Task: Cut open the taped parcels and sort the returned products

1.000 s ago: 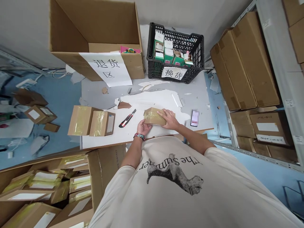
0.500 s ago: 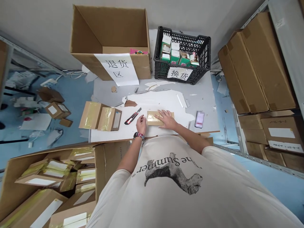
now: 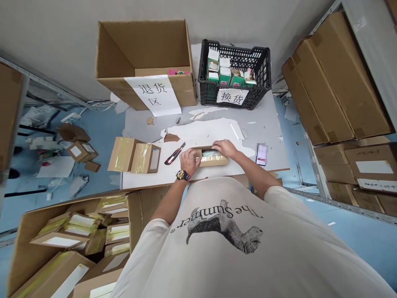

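A small cardboard box (image 3: 212, 157) lies on a white sheet (image 3: 204, 132), its top open and pale green contents showing inside. My left hand (image 3: 190, 161) grips the box's near left end. My right hand (image 3: 225, 147) holds the far edge of the raised lid. To the left, a red-and-black utility knife (image 3: 174, 153) lies near my left hand, its blade out. Two taped cardboard boxes (image 3: 145, 158) stand further left, touching each other. A blurred phone (image 3: 262, 154) lies to the right.
At the back stand a cardboard carton (image 3: 142, 49) with a paper sign and a black plastic crate (image 3: 235, 74) of green-and-white boxes. A carton of taped parcels (image 3: 74, 244) sits lower left. Stacked cartons (image 3: 335, 87) fill the right-hand shelves.
The box has gone from taped shut to open, with its contents showing. Both hands have moved from its top to its end and far edge. The view has shifted slightly.
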`<state>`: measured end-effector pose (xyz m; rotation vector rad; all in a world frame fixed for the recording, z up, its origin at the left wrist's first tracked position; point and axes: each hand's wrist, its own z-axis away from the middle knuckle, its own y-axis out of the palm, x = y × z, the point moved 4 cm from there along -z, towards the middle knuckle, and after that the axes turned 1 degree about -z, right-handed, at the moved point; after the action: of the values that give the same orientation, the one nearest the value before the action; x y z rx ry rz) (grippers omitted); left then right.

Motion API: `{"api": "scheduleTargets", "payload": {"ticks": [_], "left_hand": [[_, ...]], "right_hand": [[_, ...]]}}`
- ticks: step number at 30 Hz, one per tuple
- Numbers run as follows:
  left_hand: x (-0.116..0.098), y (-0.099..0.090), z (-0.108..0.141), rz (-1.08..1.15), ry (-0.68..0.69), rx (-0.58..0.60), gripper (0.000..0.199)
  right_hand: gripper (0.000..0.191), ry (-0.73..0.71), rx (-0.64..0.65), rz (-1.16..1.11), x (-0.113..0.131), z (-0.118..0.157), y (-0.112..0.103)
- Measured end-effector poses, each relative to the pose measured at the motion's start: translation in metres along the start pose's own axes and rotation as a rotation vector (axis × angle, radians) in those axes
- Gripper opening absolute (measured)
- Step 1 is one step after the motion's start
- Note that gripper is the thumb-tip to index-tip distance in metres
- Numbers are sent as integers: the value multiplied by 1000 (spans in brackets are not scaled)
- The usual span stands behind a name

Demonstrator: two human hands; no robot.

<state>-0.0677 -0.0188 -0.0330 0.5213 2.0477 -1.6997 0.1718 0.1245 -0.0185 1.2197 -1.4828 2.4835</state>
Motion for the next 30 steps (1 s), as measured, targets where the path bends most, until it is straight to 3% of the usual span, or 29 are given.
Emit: {"api": "scheduleTargets", "payload": {"ticks": [5, 8, 10, 17, 22, 26, 30], "left_hand": [[-12, 7, -13, 122, 147, 315, 28], [-14, 9, -19, 256, 97, 428, 35], [-15, 8, -20, 313, 82, 473, 45], [-18, 1, 9, 510, 8, 484, 20], [-17, -4, 31, 439, 116, 541, 47], [-16, -7, 39, 296, 213, 602, 72], [-17, -4, 31, 234, 167, 553, 51]], "right_hand": [[44, 110, -52, -122, -6, -25, -12], [33, 170, -168, 40, -10, -27, -11], [41, 195, -253, 181, -11, -23, -8], [49, 15, -133, 275, 3, 14, 14], [98, 123, -84, 311, 8, 51, 31], [104, 146, -137, 261, 14, 66, 51], [100, 90, -266, 123, 19, 70, 62]]}}
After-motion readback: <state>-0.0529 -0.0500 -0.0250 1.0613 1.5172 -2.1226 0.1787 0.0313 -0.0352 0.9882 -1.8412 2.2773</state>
